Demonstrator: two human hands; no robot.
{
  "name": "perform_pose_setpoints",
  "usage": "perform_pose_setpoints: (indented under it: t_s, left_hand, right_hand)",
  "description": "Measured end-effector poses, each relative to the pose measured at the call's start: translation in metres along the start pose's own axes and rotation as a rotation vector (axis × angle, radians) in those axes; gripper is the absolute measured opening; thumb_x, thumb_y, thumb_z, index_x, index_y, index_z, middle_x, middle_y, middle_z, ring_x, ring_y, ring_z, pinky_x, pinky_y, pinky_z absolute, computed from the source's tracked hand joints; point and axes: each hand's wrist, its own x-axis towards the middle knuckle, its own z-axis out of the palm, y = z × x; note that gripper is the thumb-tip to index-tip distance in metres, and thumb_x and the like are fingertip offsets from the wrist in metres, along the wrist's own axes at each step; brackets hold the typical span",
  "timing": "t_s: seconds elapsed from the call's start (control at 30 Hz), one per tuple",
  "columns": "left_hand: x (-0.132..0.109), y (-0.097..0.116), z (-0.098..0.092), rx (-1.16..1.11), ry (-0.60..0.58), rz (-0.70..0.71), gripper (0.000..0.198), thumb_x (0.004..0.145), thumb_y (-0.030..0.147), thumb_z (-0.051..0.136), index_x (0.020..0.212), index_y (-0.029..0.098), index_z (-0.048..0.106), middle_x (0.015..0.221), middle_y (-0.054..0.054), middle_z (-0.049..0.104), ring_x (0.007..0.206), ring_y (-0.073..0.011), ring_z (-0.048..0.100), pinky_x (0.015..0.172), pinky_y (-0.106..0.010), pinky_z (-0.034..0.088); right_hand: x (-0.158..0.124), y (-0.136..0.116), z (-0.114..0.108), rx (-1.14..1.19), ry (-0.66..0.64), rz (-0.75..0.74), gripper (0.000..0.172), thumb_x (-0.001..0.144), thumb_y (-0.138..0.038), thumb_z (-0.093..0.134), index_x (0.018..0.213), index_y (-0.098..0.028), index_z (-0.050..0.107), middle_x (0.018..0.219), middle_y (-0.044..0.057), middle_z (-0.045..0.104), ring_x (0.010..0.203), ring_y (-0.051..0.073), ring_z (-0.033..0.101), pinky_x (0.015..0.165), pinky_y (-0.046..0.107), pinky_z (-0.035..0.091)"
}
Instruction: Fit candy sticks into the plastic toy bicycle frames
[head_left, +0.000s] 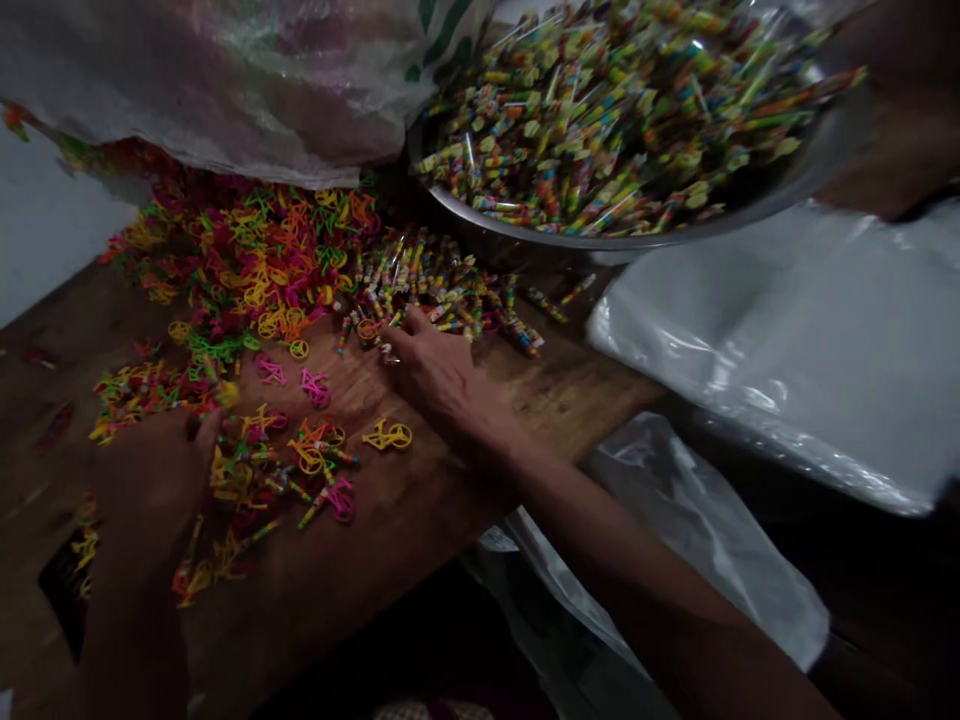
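My right hand [435, 362] reaches to the near edge of a pile of small wrapped candy sticks [420, 275]. Its fingers are bent together around a shiny-wrapped stick, only partly visible. On the left, my left hand [161, 460] is dark, its thumb raised beside a blurred yellow piece [227, 393]. Its other fingers are mostly hidden, and what they pinch is unclear. Between the hands lie pink toy bicycles [315, 387] and a yellow toy bicycle [387, 435]. Mixed toy bicycles and candy sticks sit in a loose group [311, 450] right of my left hand.
A large heap of coloured plastic toy bicycles [247, 255] spreads over the wooden table [405, 510] below a big whitish sack [247, 80]. A metal basin [570, 240] full of wrapped sticks stands at the back. Clear plastic bags [780, 340] lie at the right.
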Motion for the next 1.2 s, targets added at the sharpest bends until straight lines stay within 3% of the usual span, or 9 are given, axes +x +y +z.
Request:
perform_pose_setpoints:
  t_s: [0.2, 0.33, 0.43, 0.57, 0.73, 0.9, 0.97, 1.07, 1.2]
  left_hand:
    - [0.032, 0.021, -0.007, 0.249, -0.129, 0.002, 0.042, 0.094, 0.037, 0.042, 0.101, 0.012, 0.074, 0.107, -0.024, 0.072, 0.104, -0.0414, 0.068, 0.078, -0.044, 0.052]
    - [0.058, 0.031, 0.002, 0.133, 0.063, 0.116, 0.045, 0.096, 0.045, 0.042, 0.099, 0.015, 0.076, 0.101, -0.021, 0.074, 0.101, -0.0403, 0.069, 0.078, -0.046, 0.054]
    - [0.082, 0.054, 0.008, -0.005, 0.190, 0.167, 0.046, 0.097, 0.048, 0.044, 0.106, 0.015, 0.074, 0.103, -0.019, 0.074, 0.104, -0.0394, 0.068, 0.083, -0.048, 0.053]
    - [0.102, 0.073, 0.018, -0.026, 0.007, 0.209, 0.043, 0.089, 0.047, 0.062, 0.110, 0.010, 0.069, 0.109, -0.023, 0.071, 0.109, -0.0424, 0.066, 0.087, -0.048, 0.051]
    - [0.100, 0.061, 0.029, 0.007, -0.074, 0.244, 0.043, 0.082, 0.033, 0.067, 0.118, 0.011, 0.064, 0.114, -0.023, 0.070, 0.109, -0.0416, 0.066, 0.088, -0.047, 0.052]
    - [0.093, 0.037, 0.035, -0.052, -0.068, 0.184, 0.051, 0.075, 0.035, 0.068, 0.121, 0.013, 0.061, 0.119, -0.020, 0.067, 0.107, -0.0384, 0.066, 0.085, -0.043, 0.053]
    - [0.091, 0.027, 0.036, -0.077, -0.085, 0.177, 0.056, 0.073, 0.035, 0.070, 0.123, 0.013, 0.059, 0.124, -0.020, 0.065, 0.110, -0.0370, 0.064, 0.086, -0.040, 0.052]
    - [0.087, 0.010, 0.035, -0.062, -0.121, 0.196, 0.054, 0.076, 0.034, 0.068, 0.125, 0.014, 0.058, 0.125, -0.018, 0.065, 0.111, -0.0343, 0.064, 0.086, -0.037, 0.052]
    - [0.078, -0.011, 0.032, 0.017, -0.057, 0.202, 0.049, 0.082, 0.032, 0.063, 0.128, 0.014, 0.058, 0.127, -0.021, 0.062, 0.114, -0.0376, 0.063, 0.086, -0.040, 0.051]
  right_hand:
    - [0.021, 0.001, -0.001, -0.091, -0.077, -0.107, 0.035, 0.096, -0.023, 0.042, 0.121, -0.019, 0.066, 0.131, 0.016, 0.059, 0.084, 0.023, 0.065, 0.058, 0.030, 0.034]
    - [0.005, 0.012, 0.008, 0.103, 0.138, -0.193, 0.034, 0.094, -0.027, 0.050, 0.124, -0.020, 0.063, 0.139, 0.014, 0.058, 0.100, 0.026, 0.067, 0.065, 0.031, 0.044]
    - [-0.020, 0.017, 0.016, 0.322, 0.308, -0.245, 0.032, 0.095, -0.026, 0.052, 0.125, -0.020, 0.059, 0.112, 0.010, 0.072, 0.090, 0.022, 0.070, 0.069, 0.030, 0.049]
    - [-0.060, 0.020, 0.028, 0.464, 0.373, -0.216, 0.021, 0.095, -0.028, 0.054, 0.114, -0.023, 0.062, 0.089, 0.006, 0.074, 0.068, 0.019, 0.067, 0.064, 0.030, 0.050]
    - [-0.080, 0.021, 0.040, 0.648, 0.303, -0.163, 0.016, 0.094, -0.031, 0.057, 0.105, -0.021, 0.064, 0.087, 0.006, 0.071, 0.071, 0.019, 0.066, 0.063, 0.030, 0.050]
    - [-0.041, -0.003, 0.035, 0.706, 0.187, -0.260, 0.013, 0.091, -0.028, 0.052, 0.084, -0.020, 0.059, 0.075, 0.004, 0.064, 0.066, 0.017, 0.057, 0.062, 0.027, 0.044]
    - [-0.015, -0.018, 0.030, 0.596, 0.114, -0.252, 0.012, 0.086, -0.024, 0.051, 0.088, -0.019, 0.061, 0.078, 0.006, 0.067, 0.069, 0.019, 0.059, 0.065, 0.029, 0.043]
    - [0.025, -0.044, 0.028, 0.388, -0.018, -0.081, 0.024, 0.086, -0.022, 0.048, 0.101, -0.016, 0.066, 0.090, 0.013, 0.072, 0.081, 0.025, 0.065, 0.071, 0.032, 0.045]
    - [0.063, -0.075, 0.036, 0.266, -0.131, 0.009, 0.033, 0.091, -0.026, 0.047, 0.114, -0.017, 0.067, 0.109, 0.019, 0.073, 0.103, 0.033, 0.068, 0.081, 0.036, 0.048]
